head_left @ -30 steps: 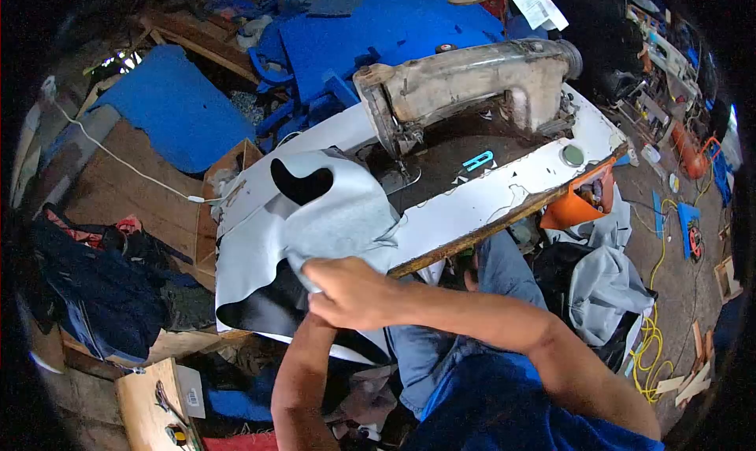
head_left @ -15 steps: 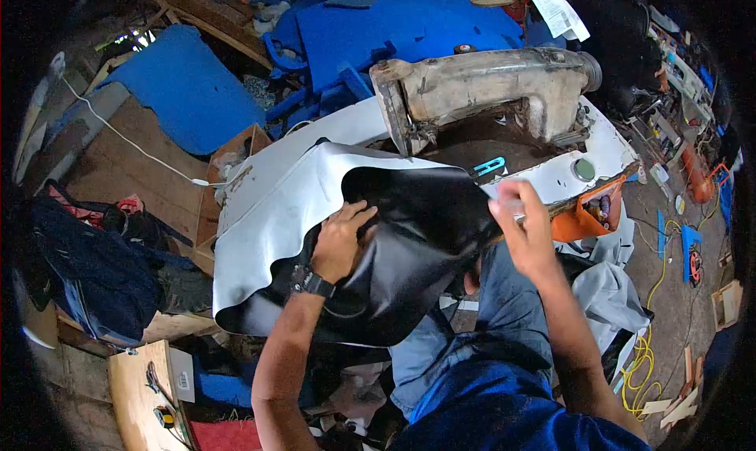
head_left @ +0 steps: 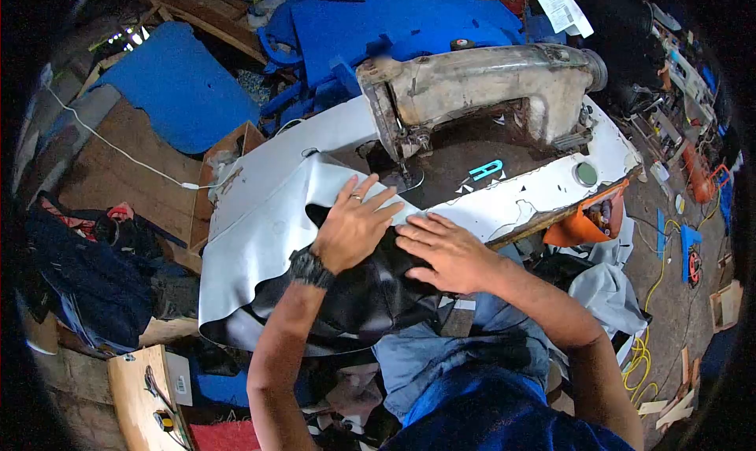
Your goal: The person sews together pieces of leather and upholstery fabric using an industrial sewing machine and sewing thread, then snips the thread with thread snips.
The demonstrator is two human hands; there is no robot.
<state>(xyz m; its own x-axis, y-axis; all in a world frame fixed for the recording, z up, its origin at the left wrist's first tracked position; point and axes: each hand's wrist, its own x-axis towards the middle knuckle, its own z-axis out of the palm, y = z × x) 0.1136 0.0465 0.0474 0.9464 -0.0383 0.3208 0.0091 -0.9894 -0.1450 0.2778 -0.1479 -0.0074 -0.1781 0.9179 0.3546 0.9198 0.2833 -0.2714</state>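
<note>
A sheet of vinyl [head_left: 260,238], black on one face and pale grey on the other, lies folded over the left part of the white sewing table [head_left: 520,195]. My left hand [head_left: 354,227] lies flat on it with fingers spread, fingertips near the needle of the old beige sewing machine [head_left: 472,81]. My right hand [head_left: 445,250] rests flat on the black face beside the left hand, at the table's front edge. Both hands press the sheet without gripping it. A dark watch sits on the left wrist.
A small turquoise tool [head_left: 486,169] lies on the dark machine bed. An orange pouch [head_left: 587,215] hangs off the table's right front. Blue foam sheets [head_left: 177,85] are piled behind; dark clothes [head_left: 87,278] lie left. A yellow cord [head_left: 642,356] runs along the floor at right.
The right hand let go of the lifted sheet edge and came down to the left. The sheet dropped flat and folded, and both hands now press on it.
</note>
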